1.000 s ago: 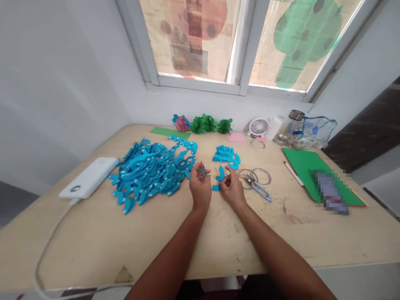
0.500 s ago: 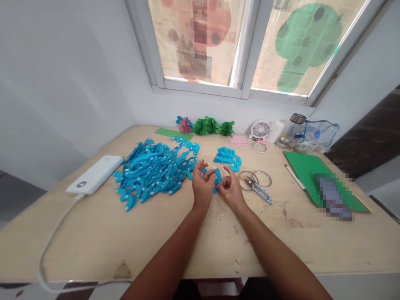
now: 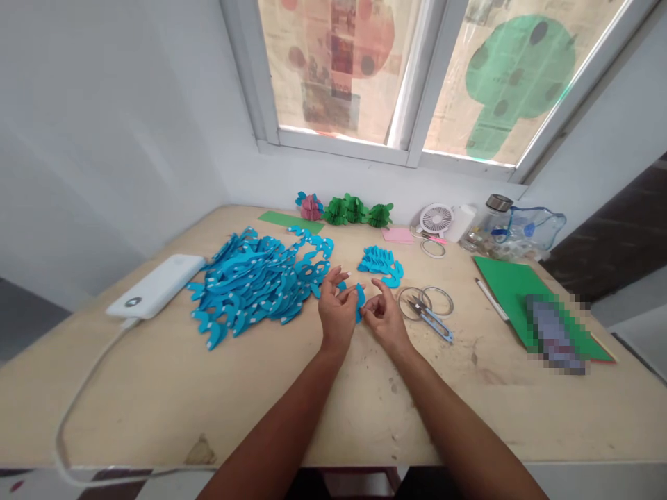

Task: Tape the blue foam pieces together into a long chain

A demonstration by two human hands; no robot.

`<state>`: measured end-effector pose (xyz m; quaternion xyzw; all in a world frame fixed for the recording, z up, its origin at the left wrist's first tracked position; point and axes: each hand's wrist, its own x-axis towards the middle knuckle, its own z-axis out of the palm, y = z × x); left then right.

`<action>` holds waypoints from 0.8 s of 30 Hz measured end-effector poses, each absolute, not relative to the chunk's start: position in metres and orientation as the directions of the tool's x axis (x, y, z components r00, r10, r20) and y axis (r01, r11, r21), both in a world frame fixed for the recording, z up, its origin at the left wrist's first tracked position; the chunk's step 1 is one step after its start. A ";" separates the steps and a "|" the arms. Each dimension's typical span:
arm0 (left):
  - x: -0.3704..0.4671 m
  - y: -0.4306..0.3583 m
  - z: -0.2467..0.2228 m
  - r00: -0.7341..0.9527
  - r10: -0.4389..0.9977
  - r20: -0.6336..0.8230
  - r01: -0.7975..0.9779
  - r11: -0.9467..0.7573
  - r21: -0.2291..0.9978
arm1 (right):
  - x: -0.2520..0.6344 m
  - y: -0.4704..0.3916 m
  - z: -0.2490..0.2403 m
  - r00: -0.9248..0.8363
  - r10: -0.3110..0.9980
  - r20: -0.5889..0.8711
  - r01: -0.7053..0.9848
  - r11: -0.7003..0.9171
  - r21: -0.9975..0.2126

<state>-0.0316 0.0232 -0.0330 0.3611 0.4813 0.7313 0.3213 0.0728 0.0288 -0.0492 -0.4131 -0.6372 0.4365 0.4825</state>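
Between my two hands is a small curved blue paper piece (image 3: 360, 297), held above the wooden table. My left hand (image 3: 336, 312) pinches it from the left with thumb and fingertips. On its other side, the thumb and index finger of my right hand (image 3: 384, 312) close on its lower edge, the remaining fingers curled. Left of my hands lies a big heap of blue curved paper pieces (image 3: 255, 278) with white square patches. Just beyond my right hand is a smaller row of folded blue pieces (image 3: 379, 260).
Thread snips (image 3: 433, 321) and metal rings (image 3: 438, 300) lie right of my right hand. A white power bank (image 3: 156, 285) with a cable is at left. Green sheets (image 3: 505, 285), a pen (image 3: 491, 299), a small fan (image 3: 436, 219) and green paper crafts (image 3: 354, 210) stand farther out.
The blue piece has tilted lower between my fingers and shows less above them. Both hands stay in nearly the same place; the camera view has shifted slightly.
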 end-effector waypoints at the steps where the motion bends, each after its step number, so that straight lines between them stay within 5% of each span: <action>1: -0.032 0.023 -0.032 -0.537 0.817 0.209 -0.114 -0.316 0.942 | 0.073 0.029 -0.046 -0.164 0.950 0.265 0.099 0.283 -0.954; 10: -0.029 0.012 -0.019 -0.486 0.799 0.354 0.151 -0.322 0.935 | 0.073 0.023 -0.028 -0.189 0.953 0.237 0.015 0.244 -0.970; 24: -0.026 0.005 -0.012 -0.444 0.793 0.417 0.281 -0.319 0.905 | 0.071 0.023 -0.032 -0.183 0.961 0.207 -0.013 0.208 -0.978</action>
